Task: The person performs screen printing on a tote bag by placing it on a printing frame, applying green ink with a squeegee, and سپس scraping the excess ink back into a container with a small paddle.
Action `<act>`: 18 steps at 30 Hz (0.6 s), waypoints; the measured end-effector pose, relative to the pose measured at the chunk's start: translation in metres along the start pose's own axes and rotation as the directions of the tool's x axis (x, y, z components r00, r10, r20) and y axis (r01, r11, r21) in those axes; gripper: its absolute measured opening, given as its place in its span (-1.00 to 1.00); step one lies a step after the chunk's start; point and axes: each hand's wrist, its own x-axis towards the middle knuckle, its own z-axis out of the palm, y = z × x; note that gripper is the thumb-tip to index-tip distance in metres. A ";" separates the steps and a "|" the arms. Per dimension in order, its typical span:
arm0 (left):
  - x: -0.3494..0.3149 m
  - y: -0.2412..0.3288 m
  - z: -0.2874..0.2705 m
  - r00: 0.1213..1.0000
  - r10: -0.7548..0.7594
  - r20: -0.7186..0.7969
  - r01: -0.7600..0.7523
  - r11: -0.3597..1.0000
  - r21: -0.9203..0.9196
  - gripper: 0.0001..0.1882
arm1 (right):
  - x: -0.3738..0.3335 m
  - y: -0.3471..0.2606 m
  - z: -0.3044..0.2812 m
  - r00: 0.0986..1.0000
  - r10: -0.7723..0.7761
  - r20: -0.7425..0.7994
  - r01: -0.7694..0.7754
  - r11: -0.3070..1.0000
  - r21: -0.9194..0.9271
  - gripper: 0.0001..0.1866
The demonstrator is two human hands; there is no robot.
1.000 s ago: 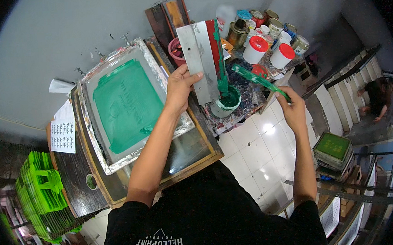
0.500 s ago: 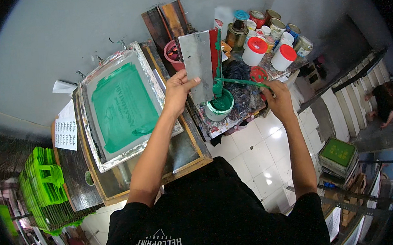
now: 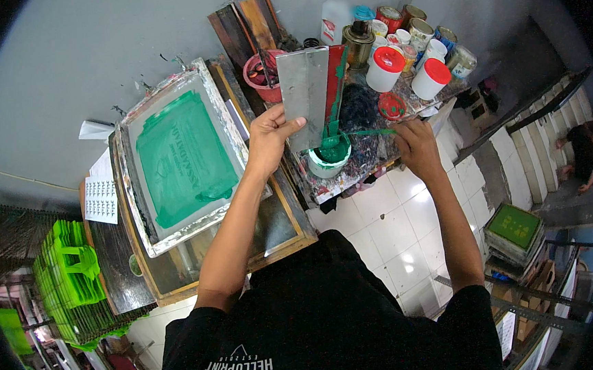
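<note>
My left hand (image 3: 270,139) is closed round a flat grey squeegee (image 3: 305,88), held upright over the tub, its red side streaked with green ink. Pinched in my right hand (image 3: 418,150) is a thin green-coated spatula (image 3: 370,132), lying nearly level. Its far end reaches the squeegee's lower edge, just above the mouth of a pale tub (image 3: 328,172) of green ink. To the left lies a screen printing frame (image 3: 131,207), its mesh spread with green ink (image 3: 183,155).
Paint cans (image 3: 388,19) and white tubs with red lids (image 3: 431,79) crowd the back right of the table. A pink bucket (image 3: 255,85) stands behind the squeegee. Bright green pieces (image 3: 75,266) fill a rack at left. Another person (image 3: 580,155) is at far right.
The squeegee has shifted slightly right. The spatula's inner end has dropped from the squeegee's red side toward the tub mouth, and my right hand has moved a little right.
</note>
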 end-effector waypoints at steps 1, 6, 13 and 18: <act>0.000 0.000 0.001 1.000 0.000 -0.001 0.000 1.000 0.015 -0.68 | -0.003 0.002 0.001 1.000 -0.010 0.019 0.010 1.000 -0.007 -0.72; 0.000 -0.003 -0.001 1.000 0.000 0.007 0.001 1.000 -0.016 -0.66 | -0.011 0.004 0.002 0.992 -0.031 0.122 0.035 0.999 -0.028 -0.73; 0.010 -0.006 -0.013 1.000 -0.014 0.025 0.014 1.000 0.011 -0.66 | -0.010 0.005 -0.012 0.995 -0.042 0.095 0.040 0.999 0.026 -0.74; 0.014 -0.003 -0.017 0.997 -0.036 0.071 0.033 0.999 0.034 -0.64 | 0.010 0.007 -0.030 1.000 -0.004 -0.007 0.004 0.997 0.076 -0.77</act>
